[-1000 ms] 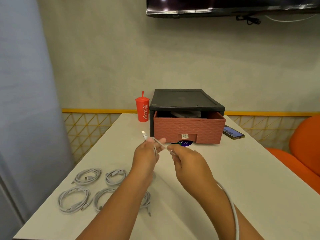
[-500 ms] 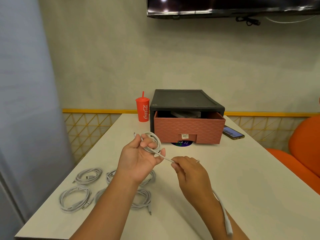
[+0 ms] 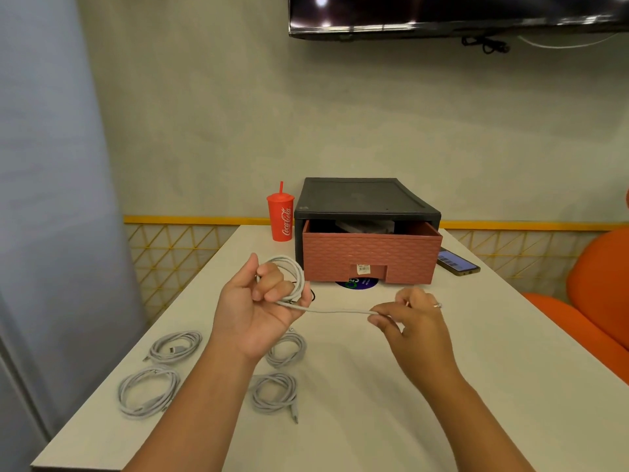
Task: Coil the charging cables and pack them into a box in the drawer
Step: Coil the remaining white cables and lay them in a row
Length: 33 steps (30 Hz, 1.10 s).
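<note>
Coiling mid-way: white charging cable (image 3: 326, 311) looped in gripping left hand (image 3: 252, 313), tail pinched by right hand (image 3: 410, 320); four coiled cables (image 3: 175, 347) on counter (image 3: 459, 386) below left hand, packing into open drawer (image 3: 371, 257) beyond both hands seemingly still to do.

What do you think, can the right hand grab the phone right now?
Probably yes, once it lets go: the right hand pinches the cable, but nothing lies on the table between it and the phone.
</note>
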Motion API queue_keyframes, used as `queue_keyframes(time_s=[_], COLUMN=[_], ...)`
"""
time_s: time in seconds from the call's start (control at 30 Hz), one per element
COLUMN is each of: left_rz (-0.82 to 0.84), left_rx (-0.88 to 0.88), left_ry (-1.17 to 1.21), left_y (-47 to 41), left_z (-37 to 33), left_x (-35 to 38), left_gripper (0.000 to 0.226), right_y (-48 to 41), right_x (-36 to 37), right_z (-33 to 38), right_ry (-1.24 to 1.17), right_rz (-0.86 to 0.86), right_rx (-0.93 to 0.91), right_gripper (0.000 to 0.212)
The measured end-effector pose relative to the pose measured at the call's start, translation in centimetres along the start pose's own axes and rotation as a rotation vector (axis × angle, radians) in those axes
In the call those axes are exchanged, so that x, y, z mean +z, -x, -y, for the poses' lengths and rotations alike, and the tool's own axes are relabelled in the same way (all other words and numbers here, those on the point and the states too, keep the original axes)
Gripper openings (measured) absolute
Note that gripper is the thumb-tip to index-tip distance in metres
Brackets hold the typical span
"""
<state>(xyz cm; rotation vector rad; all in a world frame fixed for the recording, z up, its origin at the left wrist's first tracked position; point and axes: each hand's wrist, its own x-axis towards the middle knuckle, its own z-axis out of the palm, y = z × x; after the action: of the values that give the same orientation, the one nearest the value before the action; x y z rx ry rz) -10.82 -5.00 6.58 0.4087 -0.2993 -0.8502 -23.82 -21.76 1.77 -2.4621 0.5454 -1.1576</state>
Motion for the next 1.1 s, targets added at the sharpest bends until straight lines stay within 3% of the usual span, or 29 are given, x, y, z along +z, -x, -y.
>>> queue_keyframes(time_s=[0.1, 0.23, 0.33, 0.43, 0.57, 0.77, 0.97, 1.1], left_rz=[0.086, 0.095, 0.033, -0.053, -0.049, -0.116, -0.272, -0.319], left_rx=[-0.053, -0.157, -0.241, -0.343, -0.464, -0.437, -0.263, -0.230], left_ry=[-0.079, -0.204, -0.330, -0.507, -0.657, -0.901, -0.796, -0.664], left_y=[0.4, 1.0, 1.5, 1.9, 2.3, 2.6, 1.6, 1.4], left_z=[-0.2, 0.3, 1.2, 2.1, 2.8, 4.2, 5.7, 4.8], left_x=[-0.5, -0.7, -0.4, -0.1, 0.1, 0.5, 0.3, -0.1], left_gripper=[0.031, 0.034, 0.023, 0.018, 0.019, 0.027, 0.036, 0.040], right_y=[-0.2, 0.0, -0.5, -1.1, -1.7, -1.0, 1.2, 2.3], right_x=[-0.9, -1.2, -1.6, -1.9, -2.1, -1.8, -0.5, -0.2], right_z=[0.0, 0.3, 1.1, 1.6, 2.5, 4.8, 7.9, 8.4], right_ry=[0.005, -0.505, -0.723, -0.701, -0.672, -0.787, -0.833, -0.875], right_rz=[0.153, 0.153, 0.061, -0.032, -0.039, -0.061, 0.078, 0.264], right_rx=[0.207, 0.472, 0.566, 0.521, 0.414, 0.317, 0.207, 0.135], right_gripper=[0.008, 0.023, 0.016, 0.012, 0.018, 0.026, 0.017, 0.029])
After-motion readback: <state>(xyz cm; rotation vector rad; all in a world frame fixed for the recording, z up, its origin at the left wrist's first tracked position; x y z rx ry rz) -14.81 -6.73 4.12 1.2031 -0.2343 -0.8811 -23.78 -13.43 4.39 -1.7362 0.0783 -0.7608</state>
